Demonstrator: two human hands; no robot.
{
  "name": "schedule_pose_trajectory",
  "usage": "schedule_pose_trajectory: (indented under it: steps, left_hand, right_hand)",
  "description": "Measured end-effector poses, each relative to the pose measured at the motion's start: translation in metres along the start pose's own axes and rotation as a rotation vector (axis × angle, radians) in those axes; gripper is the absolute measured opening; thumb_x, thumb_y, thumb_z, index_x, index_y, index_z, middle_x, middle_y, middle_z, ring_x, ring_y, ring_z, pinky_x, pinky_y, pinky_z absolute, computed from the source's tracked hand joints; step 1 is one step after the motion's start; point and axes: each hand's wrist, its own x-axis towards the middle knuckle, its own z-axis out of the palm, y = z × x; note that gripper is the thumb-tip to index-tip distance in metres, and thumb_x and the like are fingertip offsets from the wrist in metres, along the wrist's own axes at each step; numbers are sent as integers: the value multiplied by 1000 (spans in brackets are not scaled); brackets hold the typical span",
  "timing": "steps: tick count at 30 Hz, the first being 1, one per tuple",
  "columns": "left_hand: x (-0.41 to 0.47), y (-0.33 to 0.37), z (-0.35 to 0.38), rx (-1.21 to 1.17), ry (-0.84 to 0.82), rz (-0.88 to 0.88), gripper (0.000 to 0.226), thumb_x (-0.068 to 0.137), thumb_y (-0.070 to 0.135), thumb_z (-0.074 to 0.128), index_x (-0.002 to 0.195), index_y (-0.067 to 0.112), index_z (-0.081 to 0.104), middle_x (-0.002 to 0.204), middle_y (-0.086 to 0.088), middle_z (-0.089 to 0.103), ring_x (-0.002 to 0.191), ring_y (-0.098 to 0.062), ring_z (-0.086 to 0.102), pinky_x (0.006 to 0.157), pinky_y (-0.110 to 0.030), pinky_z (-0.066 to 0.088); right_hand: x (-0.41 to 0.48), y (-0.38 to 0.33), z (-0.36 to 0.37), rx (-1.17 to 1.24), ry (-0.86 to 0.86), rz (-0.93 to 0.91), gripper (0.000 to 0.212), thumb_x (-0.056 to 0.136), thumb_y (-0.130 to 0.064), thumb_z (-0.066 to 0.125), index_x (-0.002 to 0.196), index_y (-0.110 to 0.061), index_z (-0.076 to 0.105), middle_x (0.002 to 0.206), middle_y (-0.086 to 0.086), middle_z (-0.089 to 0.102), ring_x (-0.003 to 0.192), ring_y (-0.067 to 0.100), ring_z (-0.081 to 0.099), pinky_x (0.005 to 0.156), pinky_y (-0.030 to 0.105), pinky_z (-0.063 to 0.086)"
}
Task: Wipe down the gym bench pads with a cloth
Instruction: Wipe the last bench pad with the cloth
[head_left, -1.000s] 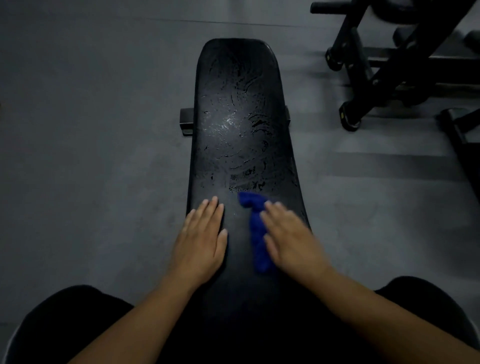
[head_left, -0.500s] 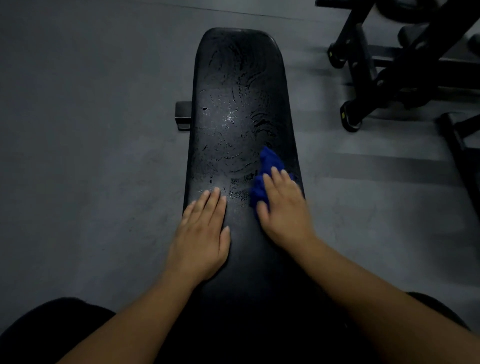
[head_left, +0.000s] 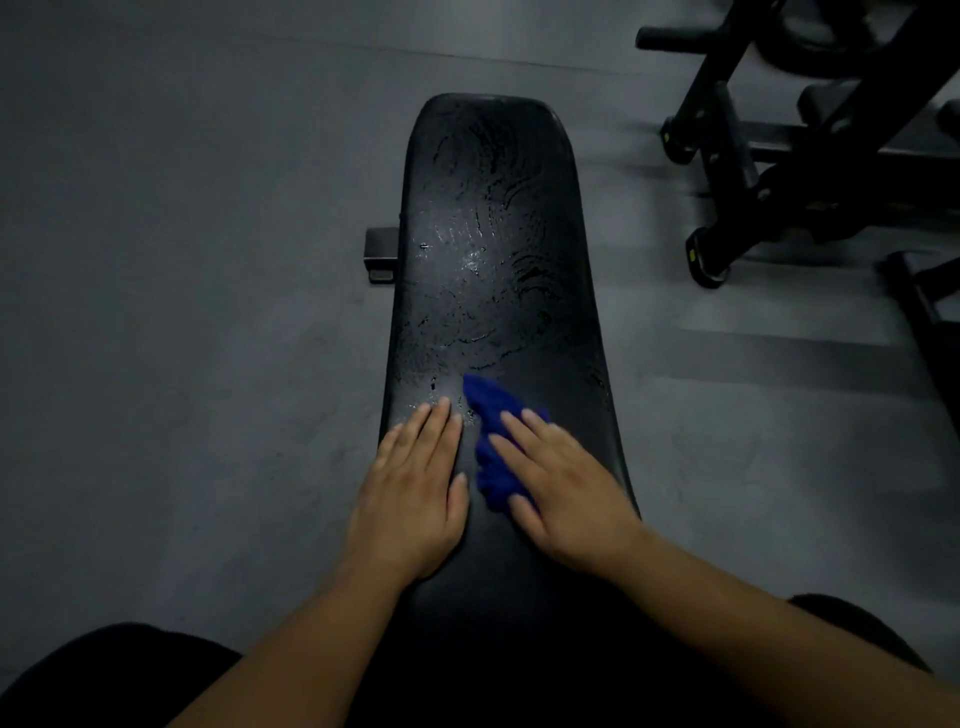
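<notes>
A long black bench pad (head_left: 493, 218) runs away from me down the middle of the head view, its far half streaked with wet swirls. A blue cloth (head_left: 491, 439) lies bunched on the pad's near middle. My right hand (head_left: 563, 486) presses flat on the cloth with straight fingers, covering its right side. My left hand (head_left: 415, 488) rests flat on the pad just left of the cloth, fingers straight and together.
Grey floor (head_left: 182, 312) surrounds the bench. A black metal foot (head_left: 382, 254) of the bench frame sticks out on the left. Black gym machine frames with wheels (head_left: 779, 171) stand at the upper right. My dark-clothed knees sit at the bottom corners.
My right hand has slid the cloth from the pad's right edge back toward me and to the middle, next to my left hand. The left hand stays pressed in place.
</notes>
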Motion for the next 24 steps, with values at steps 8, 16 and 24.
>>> schedule_pose_trajectory:
  steps: [8, 16, 24]
  left_hand:
    - [1, 0, 1, -17, 18, -3, 65, 96, 40, 33, 155, 13, 33, 163, -5, 27, 151, -19, 22, 123, -43, 21]
    - [2, -2, -1, -22, -16, -1, 68, 97, 43, 27, 158, 15, 24, 166, -3, 18, 153, -18, 13, 125, -39, 10]
    - [40, 4, -6, 8, -15, -2, 70, 95, 47, 27, 156, 13, 30, 165, -6, 22, 152, -23, 18, 122, -39, 12]
  right_hand:
    - [44, -2, -1, 40, 108, 329, 70, 92, -50, 29, 154, -20, 33, 163, 13, 22, 151, 32, 15, 123, 46, 15]
    - [26, 27, -15, 28, 56, 335, 69, 89, -45, 31, 152, -16, 38, 161, 10, 28, 149, 31, 24, 122, 47, 21]
    - [28, 36, -4, -19, 76, 56, 67, 88, -44, 40, 149, -16, 44, 158, 8, 35, 147, 29, 29, 120, 45, 25]
